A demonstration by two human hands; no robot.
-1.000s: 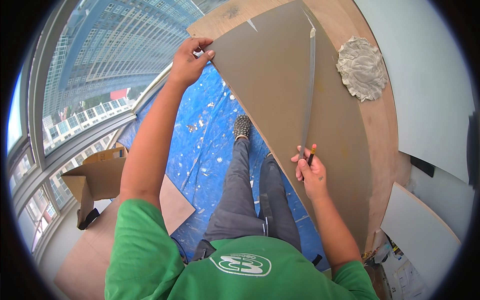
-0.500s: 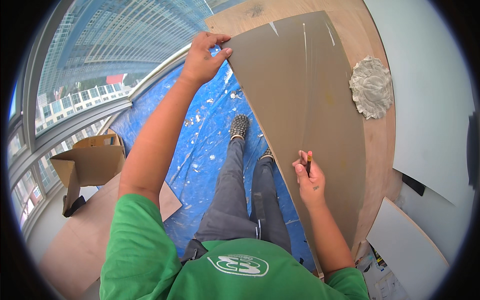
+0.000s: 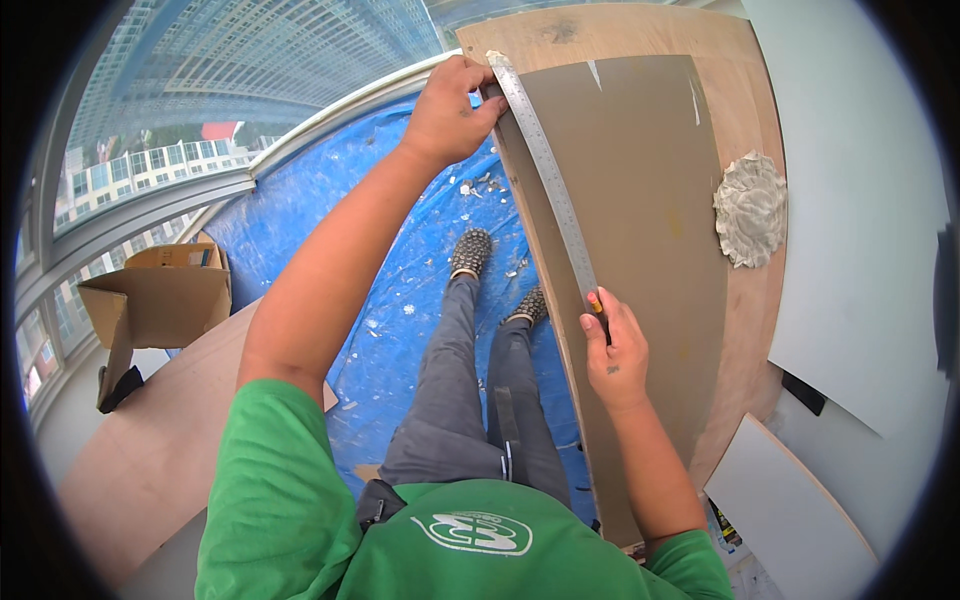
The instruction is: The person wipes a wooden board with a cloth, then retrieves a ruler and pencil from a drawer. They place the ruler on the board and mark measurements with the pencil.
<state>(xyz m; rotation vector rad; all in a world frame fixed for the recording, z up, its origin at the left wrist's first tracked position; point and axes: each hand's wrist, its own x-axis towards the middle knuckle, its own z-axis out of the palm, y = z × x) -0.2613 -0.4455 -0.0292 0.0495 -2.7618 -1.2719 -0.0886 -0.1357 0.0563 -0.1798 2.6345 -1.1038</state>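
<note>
A long brown panel [image 3: 640, 220] lies before me on a larger sheet of pale plywood [image 3: 745, 330]. At its far left corner, the fingers and thumb of my left hand [image 3: 450, 115] close on the edge, beside the far end of a steel ruler [image 3: 545, 165]. The ruler lies slanting along the panel's left side. Its near end is in my right hand [image 3: 617, 350], which also grips a dark pencil [image 3: 597, 304] with a red end and yellow band. Part of the pencil is hidden by my fingers.
A crumpled beige cloth [image 3: 750, 210] rests on the plywood at right. Blue sheeting [image 3: 400, 320], strewn with white scraps, covers the floor. An open cardboard box [image 3: 165, 300] stands by the windows at left; white boards [image 3: 850, 180] lean at right.
The ruler, seen nearly edge-on before, has turned flat and swung left to the panel's left edge by my left hand. The panel and cloth appear slightly shifted in view.
</note>
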